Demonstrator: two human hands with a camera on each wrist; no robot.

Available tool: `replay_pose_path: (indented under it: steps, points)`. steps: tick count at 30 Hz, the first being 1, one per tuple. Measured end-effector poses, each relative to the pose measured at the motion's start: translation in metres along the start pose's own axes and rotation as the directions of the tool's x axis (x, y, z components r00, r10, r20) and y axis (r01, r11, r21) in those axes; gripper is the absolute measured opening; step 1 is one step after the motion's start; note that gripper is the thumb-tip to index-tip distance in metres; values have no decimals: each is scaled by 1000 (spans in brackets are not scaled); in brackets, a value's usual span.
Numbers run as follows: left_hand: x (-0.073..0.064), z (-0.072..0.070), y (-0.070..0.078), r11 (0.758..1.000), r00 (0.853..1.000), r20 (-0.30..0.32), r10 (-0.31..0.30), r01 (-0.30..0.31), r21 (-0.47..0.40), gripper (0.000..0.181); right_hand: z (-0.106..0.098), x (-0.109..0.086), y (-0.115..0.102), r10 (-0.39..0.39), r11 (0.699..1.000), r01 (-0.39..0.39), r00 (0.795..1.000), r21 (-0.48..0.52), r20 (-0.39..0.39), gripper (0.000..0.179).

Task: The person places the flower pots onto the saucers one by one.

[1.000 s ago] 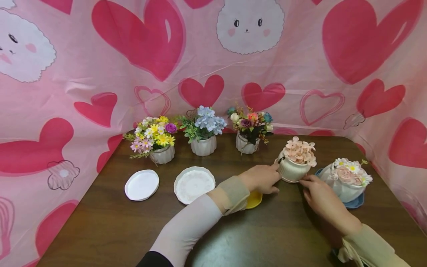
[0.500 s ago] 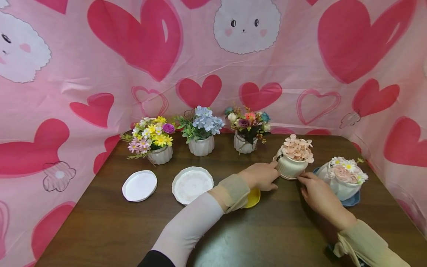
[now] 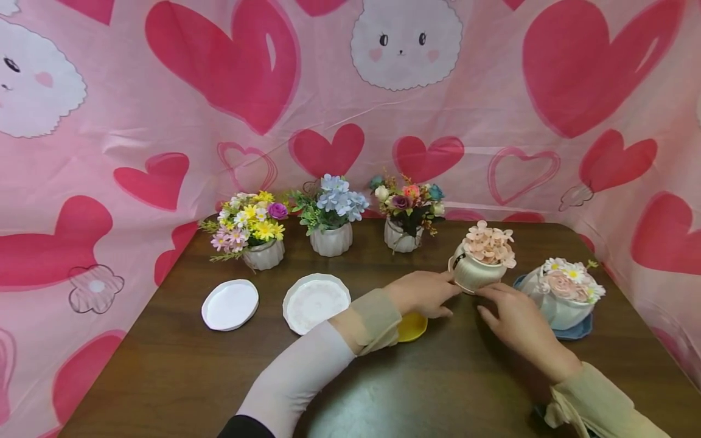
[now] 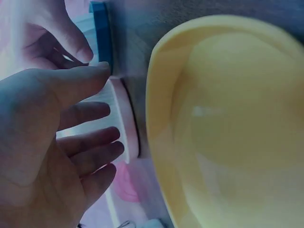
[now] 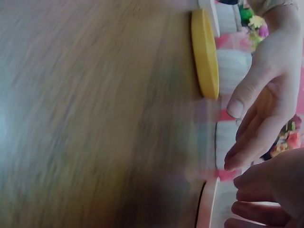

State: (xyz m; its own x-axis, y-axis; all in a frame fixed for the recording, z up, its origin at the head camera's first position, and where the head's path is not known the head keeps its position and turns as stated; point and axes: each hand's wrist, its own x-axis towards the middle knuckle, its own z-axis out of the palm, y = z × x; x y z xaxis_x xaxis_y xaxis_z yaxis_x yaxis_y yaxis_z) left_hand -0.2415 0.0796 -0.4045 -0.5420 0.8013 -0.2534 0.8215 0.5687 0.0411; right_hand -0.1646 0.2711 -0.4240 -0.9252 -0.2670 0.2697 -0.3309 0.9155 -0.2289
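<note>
A cream ribbed pot [image 3: 475, 272] with peach flowers [image 3: 487, 244] stands at the right of the table. Its base has a pale pink rim [image 4: 124, 121]. On its left side, my left hand [image 3: 424, 293] reaches to the lower wall with loosely extended fingers [image 4: 90, 140]. From the front right, my right hand [image 3: 517, 316] has its fingertips right at the front of the base. Neither hand wraps around the pot. Beneath my left wrist sits a yellow saucer [image 3: 413, 328], partly covered in the head view. Close by on the right, a white pot [image 3: 560, 307] of daisies and roses rests on a blue saucer [image 3: 580, 330].
Along the back stand white pots with yellow and pink flowers [image 3: 249, 228], blue flowers [image 3: 339, 199] and mixed roses [image 3: 406, 204]. Two white saucers lie in front: a plain one [image 3: 230, 305] and a larger one [image 3: 316, 302]. A pink heart-print cloth [image 3: 323, 73] hangs behind.
My right hand's fingertips have slid left along the front of the pot's base. My left hand has shifted slightly. The pot stays almost in place, and the whole head view moved a little earlier.
</note>
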Motion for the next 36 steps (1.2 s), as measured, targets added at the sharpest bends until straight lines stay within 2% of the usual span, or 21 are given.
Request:
replay_pose_path:
  steps: [5, 10, 16, 21, 28, 36]
  points:
    - [-20, -2, -12, 997, 997, -45, 65, -66, -29, 54, 3, 4, -12, -54, 996, 60, 993, 59, -101, 28]
    - [-39, -1, -32, 996, 993, -92, 68, -73, -54, 47, 6, 10, -22, -66, 984, 88, 987, 154, -144, 32]
    - [-61, 3, -57, 989, 987, -156, 42, -63, -132, 42, 12, 21, -32, -4, 953, 19, 999, 302, -51, 38]
    - [-75, 6, -74, 980, 981, -192, 34, -71, -187, 31, 19, 34, -36, 42, 916, -49, 999, 399, 27, 45]
    - [-84, 16, -87, 970, 983, -185, -3, -42, -239, 20, 30, 56, -42, 86, 850, -122, 992, 512, 94, 53]
    - [-89, 24, -93, 951, 987, -160, -27, -24, -308, 20, 41, 84, -48, 213, 767, -248, 968, 592, 129, 65]
